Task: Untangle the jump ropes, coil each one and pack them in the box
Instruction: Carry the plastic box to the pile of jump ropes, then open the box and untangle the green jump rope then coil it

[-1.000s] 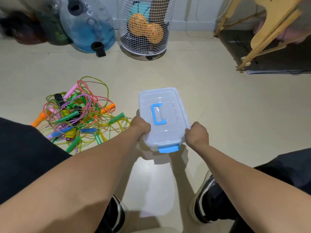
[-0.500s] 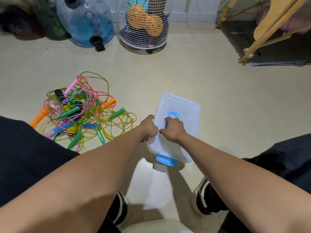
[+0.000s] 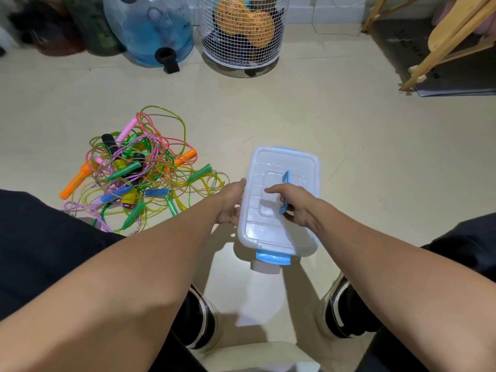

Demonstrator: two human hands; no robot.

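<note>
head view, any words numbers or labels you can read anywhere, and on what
Nothing can be read for certain.
Water jug: small dark printed marks near its right side, like a volume scale, too small and blurred to read.
Dark mat: faint light characters, too blurred to read.
Box and jump ropes: no text visible.

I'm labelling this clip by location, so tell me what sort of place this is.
Probably a room in a home, seen from a seat above a cream floor. A large blue water jug, a white wire basket and a wooden folding frame stand along the wall.
</note>
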